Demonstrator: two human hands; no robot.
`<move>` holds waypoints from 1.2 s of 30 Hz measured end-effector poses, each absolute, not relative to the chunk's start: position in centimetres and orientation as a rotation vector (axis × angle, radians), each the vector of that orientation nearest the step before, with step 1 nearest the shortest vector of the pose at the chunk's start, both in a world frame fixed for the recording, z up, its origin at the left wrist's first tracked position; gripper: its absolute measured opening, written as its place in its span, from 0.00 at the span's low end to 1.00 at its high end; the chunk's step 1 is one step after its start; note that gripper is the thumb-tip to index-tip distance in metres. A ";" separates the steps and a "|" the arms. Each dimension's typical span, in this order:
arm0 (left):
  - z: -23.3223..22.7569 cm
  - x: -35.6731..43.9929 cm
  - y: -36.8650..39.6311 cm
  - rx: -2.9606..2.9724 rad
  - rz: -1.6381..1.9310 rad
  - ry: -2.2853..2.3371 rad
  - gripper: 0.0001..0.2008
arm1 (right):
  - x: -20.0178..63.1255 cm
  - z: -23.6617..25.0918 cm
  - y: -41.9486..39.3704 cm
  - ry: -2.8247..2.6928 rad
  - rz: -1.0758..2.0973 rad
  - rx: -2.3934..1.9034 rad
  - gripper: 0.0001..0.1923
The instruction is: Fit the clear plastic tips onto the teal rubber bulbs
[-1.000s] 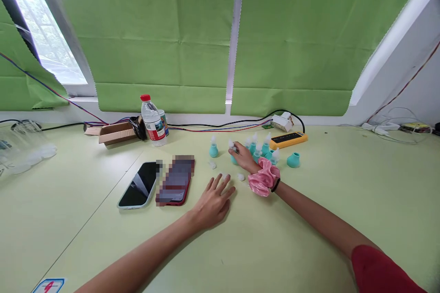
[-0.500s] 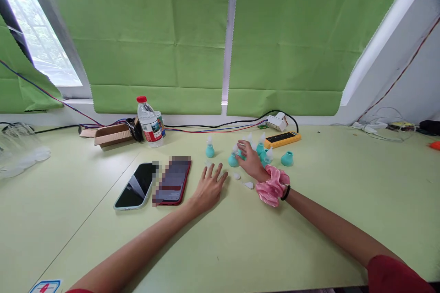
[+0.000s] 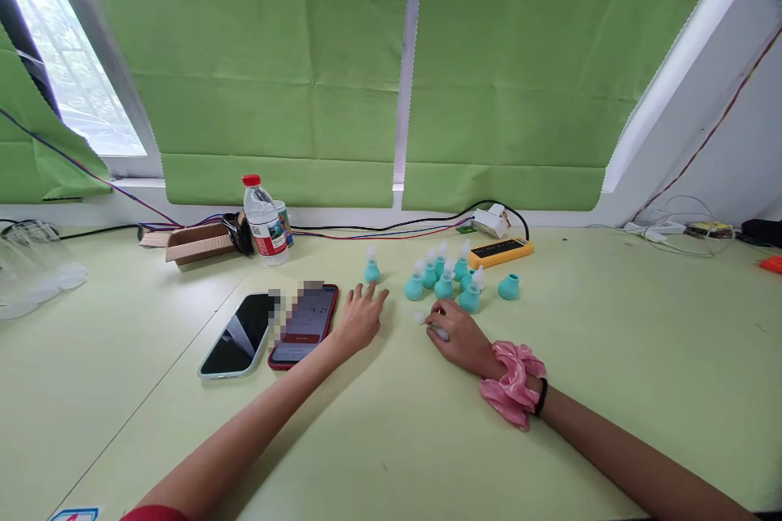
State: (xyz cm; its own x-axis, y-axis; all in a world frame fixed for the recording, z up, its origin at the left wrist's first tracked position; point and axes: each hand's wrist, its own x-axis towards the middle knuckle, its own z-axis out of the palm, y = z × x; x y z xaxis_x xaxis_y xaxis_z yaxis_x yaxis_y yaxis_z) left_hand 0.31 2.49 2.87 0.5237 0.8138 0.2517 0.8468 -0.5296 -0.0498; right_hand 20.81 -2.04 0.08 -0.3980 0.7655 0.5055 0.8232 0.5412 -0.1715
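My left hand (image 3: 358,317) rests flat on the pale green table (image 3: 391,440) with fingers apart, just right of a red phone (image 3: 304,325) and below a lone teal dropper bottle (image 3: 371,269). My right hand (image 3: 459,335), with a pink scrunchie (image 3: 513,383) on its wrist, lies curled on the table with its fingertips on a small clear cap (image 3: 438,332). Another clear cap (image 3: 419,316) lies just beside it. A cluster of teal dropper bottles (image 3: 445,281) stands just beyond my right hand. A teal bottle base without a tip (image 3: 509,286) stands at the cluster's right.
A dark phone (image 3: 238,334) lies left of the red one. Behind are a water bottle (image 3: 265,220), a cardboard box (image 3: 199,242), cables, a yellow power strip (image 3: 501,251) and a white adapter (image 3: 492,220). Clear plastic items (image 3: 33,269) sit at far left.
My right hand drew back from the bottle cluster toward me and came down on a clear cap. My left hand slid forward and a little left, nearer the red phone.
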 end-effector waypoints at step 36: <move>1.3 1.8 -3.0 -3.037 -1.167 -1.503 0.14 | 19.1 0.9 -3.5 -1.978 0.228 -0.881 0.07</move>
